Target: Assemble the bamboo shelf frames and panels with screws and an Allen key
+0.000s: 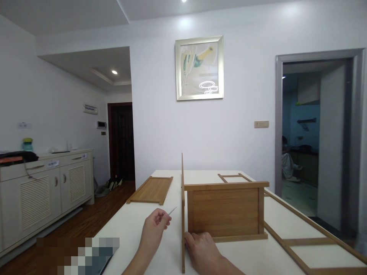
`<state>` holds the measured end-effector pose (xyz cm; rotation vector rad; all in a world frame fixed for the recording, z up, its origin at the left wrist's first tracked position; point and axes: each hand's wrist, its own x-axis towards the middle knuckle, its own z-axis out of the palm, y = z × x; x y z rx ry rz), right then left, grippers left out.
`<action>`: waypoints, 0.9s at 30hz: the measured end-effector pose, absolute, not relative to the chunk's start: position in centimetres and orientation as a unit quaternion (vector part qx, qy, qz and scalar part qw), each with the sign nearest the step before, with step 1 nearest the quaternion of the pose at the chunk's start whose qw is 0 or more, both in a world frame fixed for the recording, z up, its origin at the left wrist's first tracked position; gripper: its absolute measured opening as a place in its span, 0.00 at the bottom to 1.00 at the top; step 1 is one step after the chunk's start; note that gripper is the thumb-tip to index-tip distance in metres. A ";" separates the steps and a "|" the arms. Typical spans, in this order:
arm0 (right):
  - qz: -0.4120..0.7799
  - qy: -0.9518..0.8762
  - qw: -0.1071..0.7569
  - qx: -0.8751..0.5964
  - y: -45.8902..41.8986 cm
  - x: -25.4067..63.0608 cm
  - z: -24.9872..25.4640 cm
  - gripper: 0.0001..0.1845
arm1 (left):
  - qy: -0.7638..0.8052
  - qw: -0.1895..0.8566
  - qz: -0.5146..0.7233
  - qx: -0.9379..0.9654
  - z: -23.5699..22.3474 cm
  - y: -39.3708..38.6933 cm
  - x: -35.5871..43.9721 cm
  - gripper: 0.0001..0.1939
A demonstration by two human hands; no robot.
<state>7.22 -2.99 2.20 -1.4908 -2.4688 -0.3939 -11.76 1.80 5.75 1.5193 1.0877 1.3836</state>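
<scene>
Between the thumb and fingers of my left hand (pixel 156 221) is a thin silver metal rod (pixel 172 210), its tip pointing up and right toward an upright wooden board. That narrow board (pixel 183 225) stands edge-on to me, joined or pressed against a brown wooden panel frame (pixel 225 212) on its right. My right hand (pixel 202 248) has its fingers curled against the board's right face, near the panel's lower left corner. Its fingertips are partly hidden. Whether the rod touches the board is hard to see; a small gap shows.
Everything rests on a white table (pixel 137 225). A flat wooden panel (pixel 151 190) lies at the back left. Open wooden frames (pixel 309 241) lie along the right side, and a small frame piece (pixel 233 175) is behind the panel. A white cabinet (pixel 46 191) stands at the left.
</scene>
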 end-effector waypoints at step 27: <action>-0.202 -0.851 0.151 -0.461 -0.2 8.2 -0.8 0.11 | 0.438 0.285 0.547 0.654 17.4 3.4 -11.2 0.06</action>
